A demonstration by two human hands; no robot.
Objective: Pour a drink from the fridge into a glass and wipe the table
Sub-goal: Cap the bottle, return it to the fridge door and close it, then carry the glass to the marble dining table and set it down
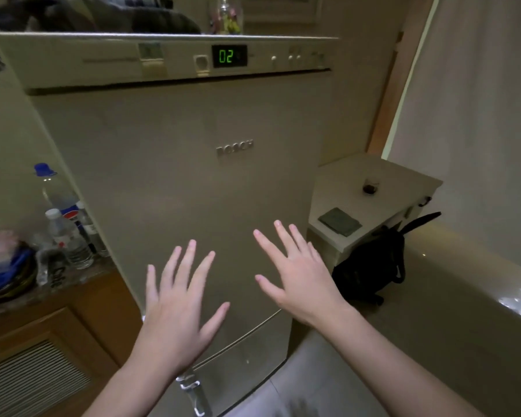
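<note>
From the head camera, both hands are up in front of the closed fridge (175, 182). The left hand (175, 314) is spread wide, fingers splayed, palm away from the camera, holding nothing. The right hand (298, 275) mirrors it, flat and empty, fingers fanned toward the door. Whether either palm touches the door, one cannot tell. The fridge's green display (229, 56) reads 02 on the control strip above the door. Off to the right, a low pale table (403, 179) stands just beside the fridge, and on it sits a small glass (370, 186) with something dark in the bottom. Nearer the front edge of that table lies a grey cloth (339, 221), flat and apart from the glass. A black bag (370, 266) slumps against the table's side. On the left counter (42, 296), bottles (66, 230) cluster beside the fridge.
</note>
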